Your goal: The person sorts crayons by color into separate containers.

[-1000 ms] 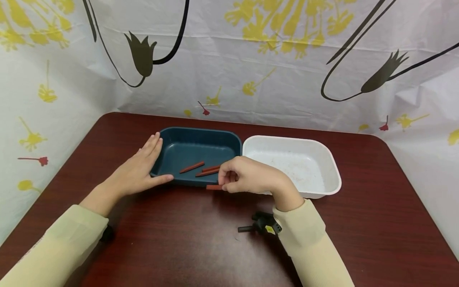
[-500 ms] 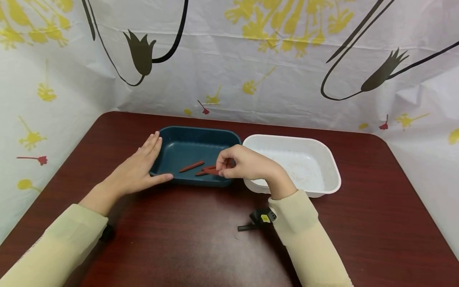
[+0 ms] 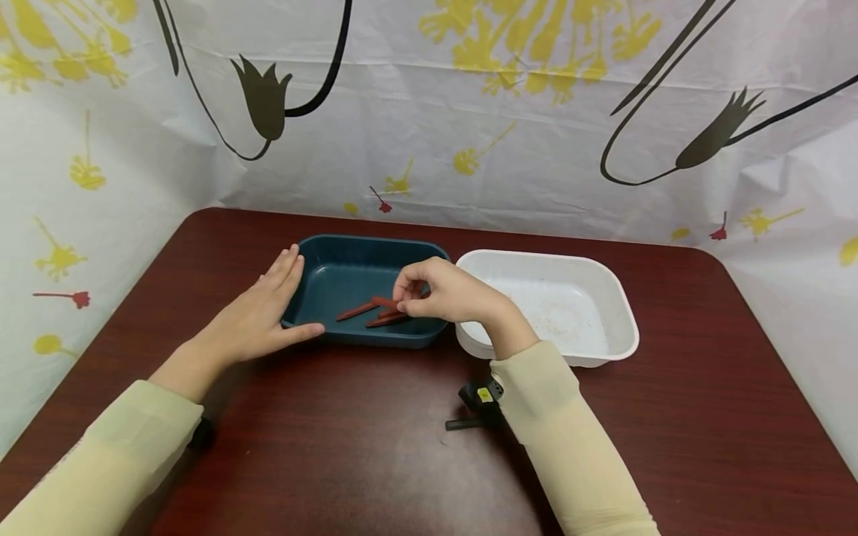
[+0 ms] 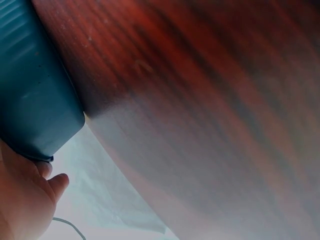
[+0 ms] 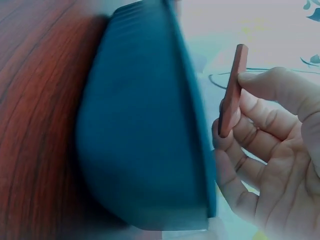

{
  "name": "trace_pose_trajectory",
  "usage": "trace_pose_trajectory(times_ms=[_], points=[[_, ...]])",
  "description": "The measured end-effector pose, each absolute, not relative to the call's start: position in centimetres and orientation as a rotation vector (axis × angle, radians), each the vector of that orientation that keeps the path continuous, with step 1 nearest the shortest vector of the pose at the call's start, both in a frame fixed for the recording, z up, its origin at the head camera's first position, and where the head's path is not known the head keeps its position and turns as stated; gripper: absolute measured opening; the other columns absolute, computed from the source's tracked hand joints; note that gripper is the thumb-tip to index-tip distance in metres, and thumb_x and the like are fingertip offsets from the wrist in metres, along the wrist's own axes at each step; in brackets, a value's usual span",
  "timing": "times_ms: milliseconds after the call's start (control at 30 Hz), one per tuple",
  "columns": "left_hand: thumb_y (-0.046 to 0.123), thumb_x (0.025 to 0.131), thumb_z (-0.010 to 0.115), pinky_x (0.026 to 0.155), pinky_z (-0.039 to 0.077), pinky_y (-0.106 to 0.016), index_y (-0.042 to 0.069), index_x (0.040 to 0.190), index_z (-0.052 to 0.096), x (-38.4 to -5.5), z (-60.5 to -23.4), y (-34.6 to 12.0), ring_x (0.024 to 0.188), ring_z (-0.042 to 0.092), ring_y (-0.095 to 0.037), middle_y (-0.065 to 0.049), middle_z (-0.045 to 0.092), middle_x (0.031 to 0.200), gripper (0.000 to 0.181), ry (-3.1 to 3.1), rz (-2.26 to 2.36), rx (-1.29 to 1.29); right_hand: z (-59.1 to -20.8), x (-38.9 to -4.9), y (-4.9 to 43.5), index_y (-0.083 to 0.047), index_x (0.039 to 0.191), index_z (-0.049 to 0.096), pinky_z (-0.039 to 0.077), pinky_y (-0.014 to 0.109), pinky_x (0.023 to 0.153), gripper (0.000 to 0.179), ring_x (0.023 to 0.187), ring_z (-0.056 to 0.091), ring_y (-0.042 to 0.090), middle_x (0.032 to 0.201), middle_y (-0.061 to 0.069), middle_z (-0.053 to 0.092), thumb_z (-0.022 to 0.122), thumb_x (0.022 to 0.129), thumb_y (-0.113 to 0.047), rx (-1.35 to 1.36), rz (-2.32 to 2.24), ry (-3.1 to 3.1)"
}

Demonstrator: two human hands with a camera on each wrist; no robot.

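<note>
My right hand (image 3: 445, 294) pinches a short, faceted reddish-brown stick (image 5: 233, 92) between thumb and fingertips. It is over the front right part of a dark teal tray (image 3: 338, 279). In the right wrist view the stick shows just beyond the tray's rim, one end jutting past the thumb. Several similar sticks (image 3: 357, 311) lie on the tray's floor, partly hidden by the right hand. My left hand (image 3: 251, 320) rests on the tray's left end, fingers straight along the rim and thumb on the front edge.
A white tray (image 3: 606, 327) with small specks on its floor stands close to the right of the teal one. Both sit on a dark red wooden table (image 3: 348, 447). A patterned white sheet (image 3: 429, 112) hangs behind. A black wrist camera (image 3: 479, 398) sits under the right sleeve.
My right hand has lifted the stick from in front of the teal tray's front rim, over that rim and inward above the tray. The left hand has stayed in place.
</note>
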State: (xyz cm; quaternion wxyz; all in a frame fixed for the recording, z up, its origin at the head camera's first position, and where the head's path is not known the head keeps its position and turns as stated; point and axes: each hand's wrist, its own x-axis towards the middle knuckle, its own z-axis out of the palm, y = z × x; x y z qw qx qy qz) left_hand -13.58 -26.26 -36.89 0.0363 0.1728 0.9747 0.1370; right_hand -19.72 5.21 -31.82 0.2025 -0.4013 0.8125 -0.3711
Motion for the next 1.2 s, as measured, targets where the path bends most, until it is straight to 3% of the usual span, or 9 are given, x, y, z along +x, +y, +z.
trace_pose_trajectory(times_ms=[767, 1200], points=[[0.065, 0.088, 0.061, 0.119, 0.022, -0.061, 0.0, 0.158, 0.006, -13.5, -37.0, -26.2, 0.156, 0.0, -0.032, -0.012, -0.005, 0.168, 0.11, 2.99, 0.443, 0.555, -33.9, -20.9, 3.8, -0.007, 0.1, 0.067, 0.05, 0.024, 0.071, 0.006, 0.081, 0.057, 0.015, 0.092, 0.006, 0.067, 0.064, 0.096, -0.009, -1.084, -1.026, 2.352], [0.064, 0.088, 0.061, 0.119, 0.021, -0.061, 0.0, 0.159, 0.006, -13.5, -36.8, -26.3, 0.156, 0.0, -0.031, -0.011, -0.005, 0.168, 0.11, 2.991, 0.432, 0.542, -33.1, -20.9, 4.0, -0.004, 0.112, 0.067, 0.052, 0.034, 0.084, 0.019, 0.097, 0.06, 0.02, 0.106, 0.007, 0.067, 0.064, 0.097, -0.014, -1.024, -1.077, 2.468]])
